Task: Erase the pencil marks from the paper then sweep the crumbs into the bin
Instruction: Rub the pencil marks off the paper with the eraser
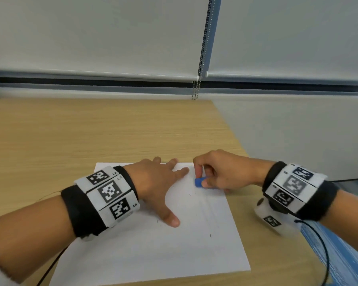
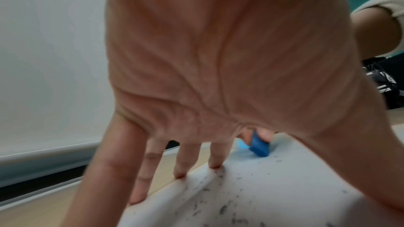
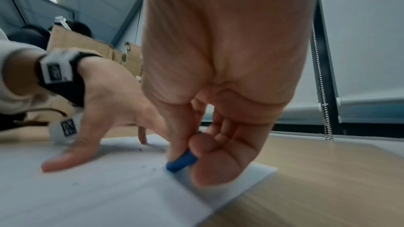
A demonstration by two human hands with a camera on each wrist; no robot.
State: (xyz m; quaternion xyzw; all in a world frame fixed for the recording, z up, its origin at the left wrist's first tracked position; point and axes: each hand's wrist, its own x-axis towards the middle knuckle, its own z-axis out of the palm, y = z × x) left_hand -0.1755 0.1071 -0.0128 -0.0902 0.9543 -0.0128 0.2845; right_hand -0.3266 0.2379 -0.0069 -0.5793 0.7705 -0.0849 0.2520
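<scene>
A white sheet of paper (image 1: 153, 244) lies on the wooden desk (image 1: 91, 131). My left hand (image 1: 159, 184) lies flat on the sheet's far part, fingers spread and pressing it down near the far edge. My right hand (image 1: 215, 174) pinches a small blue eraser (image 1: 199, 181) between thumb and fingers and holds its tip against the paper near the far right corner. Dark eraser crumbs (image 2: 218, 203) are scattered over the paper (image 2: 284, 187) beneath my left palm (image 2: 218, 58). In the right wrist view the eraser (image 3: 181, 161) touches the sheet (image 3: 98, 196). No bin is in view.
The desk's right edge (image 1: 242, 145) runs close to the paper; beyond it is a grey wall and a blue surface (image 1: 339, 254) lower right. Roller blinds with a bead chain (image 1: 195, 91) hang behind the desk. Cardboard boxes (image 3: 87, 46) stand off to the left.
</scene>
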